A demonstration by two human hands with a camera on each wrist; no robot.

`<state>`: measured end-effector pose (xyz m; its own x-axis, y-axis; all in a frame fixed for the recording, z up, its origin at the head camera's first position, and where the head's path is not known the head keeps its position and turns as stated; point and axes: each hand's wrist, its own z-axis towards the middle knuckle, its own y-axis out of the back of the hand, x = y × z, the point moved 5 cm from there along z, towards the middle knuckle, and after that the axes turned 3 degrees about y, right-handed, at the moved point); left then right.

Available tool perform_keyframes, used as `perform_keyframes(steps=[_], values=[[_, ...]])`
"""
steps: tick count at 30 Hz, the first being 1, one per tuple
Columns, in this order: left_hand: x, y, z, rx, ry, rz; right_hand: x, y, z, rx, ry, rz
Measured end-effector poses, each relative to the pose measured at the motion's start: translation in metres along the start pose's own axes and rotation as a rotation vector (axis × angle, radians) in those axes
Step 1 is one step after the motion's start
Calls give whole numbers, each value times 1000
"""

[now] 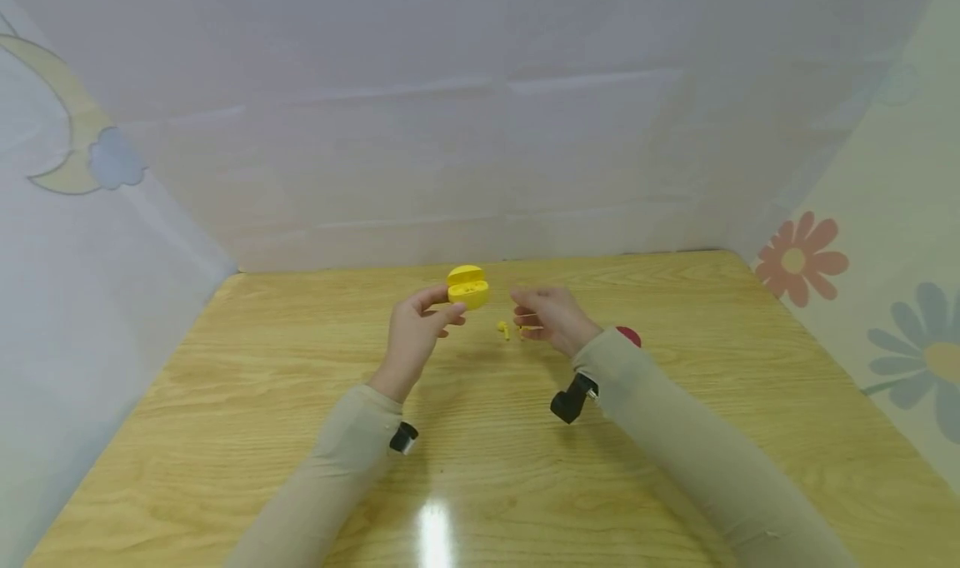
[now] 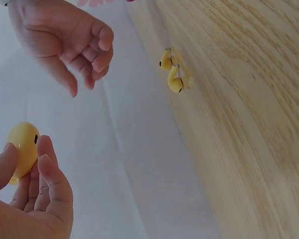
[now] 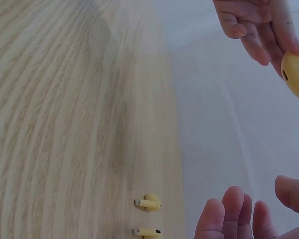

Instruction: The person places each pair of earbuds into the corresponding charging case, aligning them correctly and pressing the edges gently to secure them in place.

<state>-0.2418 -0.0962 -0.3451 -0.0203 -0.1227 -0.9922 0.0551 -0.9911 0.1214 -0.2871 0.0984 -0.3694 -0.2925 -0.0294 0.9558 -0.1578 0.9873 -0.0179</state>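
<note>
A yellow earbud charging case (image 1: 468, 290) with its lid up is pinched between the thumb and fingers of my left hand (image 1: 417, 331), raised over the table. To its right, my right hand (image 1: 553, 316) hovers with fingers loosely bent and nothing in them. Two yellow earbuds lie on the tabletop below and between the hands: one earbud (image 2: 176, 79) next to the other earbud (image 2: 166, 59). In the head view the right fingers partly cover one of them. The right wrist view shows the case (image 3: 296, 74) at its right edge, held by the left fingers.
A small dark red object (image 1: 628, 336) lies partly hidden behind the right sleeve. The wooden table (image 1: 247, 418) ends at a pale wall sheet (image 1: 465, 135) at the back. Printed side sheets flank it, with a moon (image 1: 75, 118) on the left and flowers (image 1: 802, 260) on the right.
</note>
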Motion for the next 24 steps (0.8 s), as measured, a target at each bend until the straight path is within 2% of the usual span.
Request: perform_keyframes(steps=[10,24], values=[[1,0,0,1,9,1,-21,9,10,-44,-87,-16],[2,1,-2,0,13,0,-26,12,11,-51,-97,-3]])
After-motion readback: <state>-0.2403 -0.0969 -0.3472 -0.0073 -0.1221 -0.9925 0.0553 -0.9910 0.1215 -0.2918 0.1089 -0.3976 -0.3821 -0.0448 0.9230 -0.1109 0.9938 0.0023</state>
